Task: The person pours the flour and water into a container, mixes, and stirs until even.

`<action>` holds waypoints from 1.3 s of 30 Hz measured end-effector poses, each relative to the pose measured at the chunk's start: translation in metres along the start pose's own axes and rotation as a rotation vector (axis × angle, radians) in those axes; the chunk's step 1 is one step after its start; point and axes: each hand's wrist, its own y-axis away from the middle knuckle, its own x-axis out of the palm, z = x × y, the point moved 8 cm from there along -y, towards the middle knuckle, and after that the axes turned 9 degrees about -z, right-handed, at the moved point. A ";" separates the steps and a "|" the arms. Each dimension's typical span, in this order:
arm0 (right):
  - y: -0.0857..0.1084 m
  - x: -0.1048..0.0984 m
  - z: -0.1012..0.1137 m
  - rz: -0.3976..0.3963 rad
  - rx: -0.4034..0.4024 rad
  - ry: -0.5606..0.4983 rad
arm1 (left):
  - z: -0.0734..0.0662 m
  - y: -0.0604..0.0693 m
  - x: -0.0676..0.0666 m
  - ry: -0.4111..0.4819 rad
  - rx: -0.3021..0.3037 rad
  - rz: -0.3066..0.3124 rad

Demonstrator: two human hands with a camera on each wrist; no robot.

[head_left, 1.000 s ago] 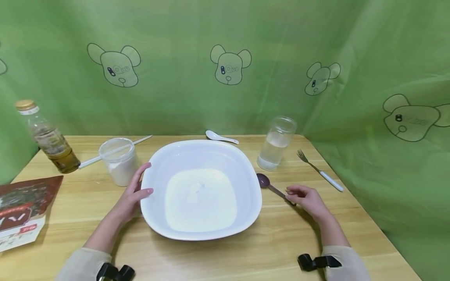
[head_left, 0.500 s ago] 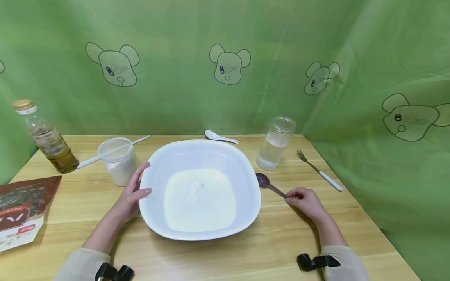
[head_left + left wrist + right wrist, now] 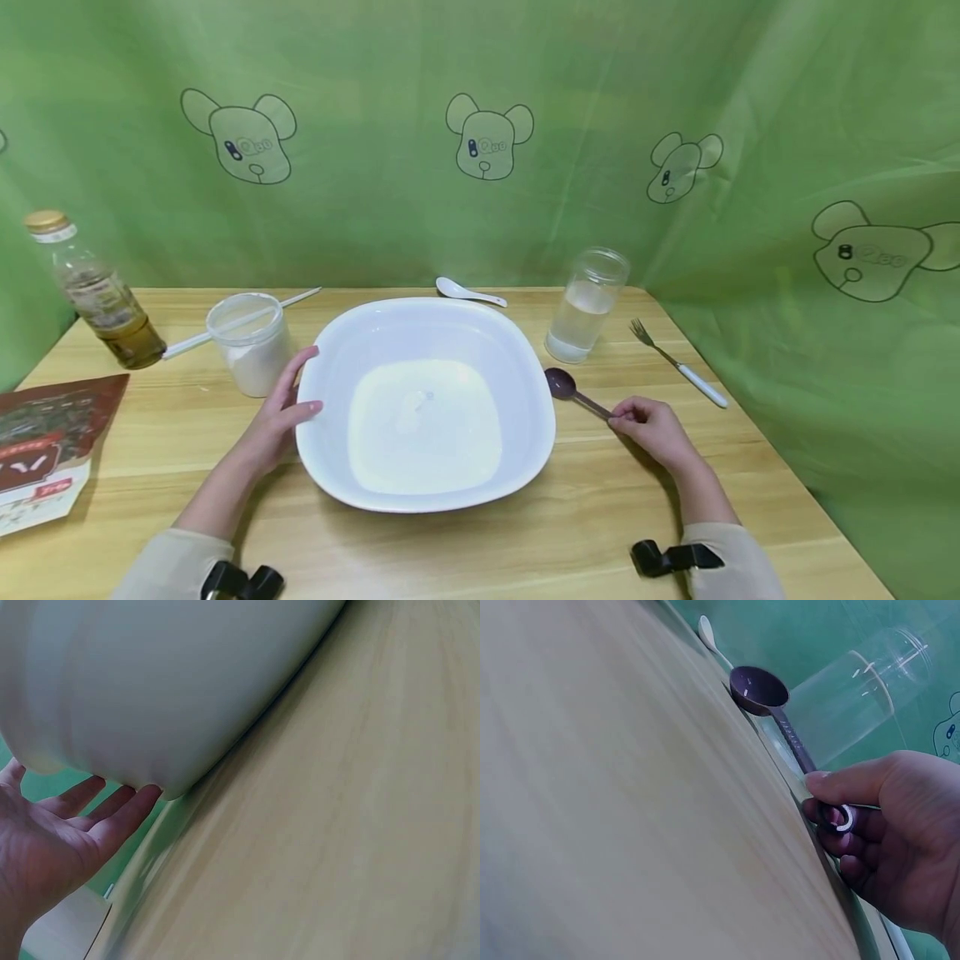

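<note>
A wide white basin (image 3: 425,492) stands on the table. My left hand (image 3: 277,421) holds its left side, the thumb over the rim; in the left wrist view the fingers (image 3: 124,817) touch the outer wall. My right hand (image 3: 651,432) pinches the handle end of a dark purple measuring spoon (image 3: 561,383). Its bowl lies close by the basin's right side. In the right wrist view the thumb presses the handle, and the spoon's ring end (image 3: 846,819) shows between the fingers. A small pale mark shows on the basin's floor.
Behind the spoon stands a glass (image 3: 585,312) of clear liquid. A fork (image 3: 686,367) lies right, a white spoon (image 3: 468,292) behind the basin. Leftward are a jar (image 3: 255,354) of white powder with a white stick (image 3: 300,297) by it, an oil bottle (image 3: 108,308) and a bag (image 3: 52,450).
My right hand has closed its fingertips on the measuring spoon's handle end and shifted slightly. The left hand and basin keep their places; the view drifts a little.
</note>
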 end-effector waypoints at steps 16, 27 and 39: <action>-0.002 -0.025 0.016 0.041 0.230 -0.885 | -0.002 0.000 0.002 0.008 0.010 0.000; -0.012 -0.047 0.099 0.238 0.116 -1.322 | -0.002 0.001 0.000 -0.006 0.009 -0.012; -0.024 0.014 0.168 0.428 0.245 -1.228 | -0.002 0.000 0.000 0.004 0.012 -0.007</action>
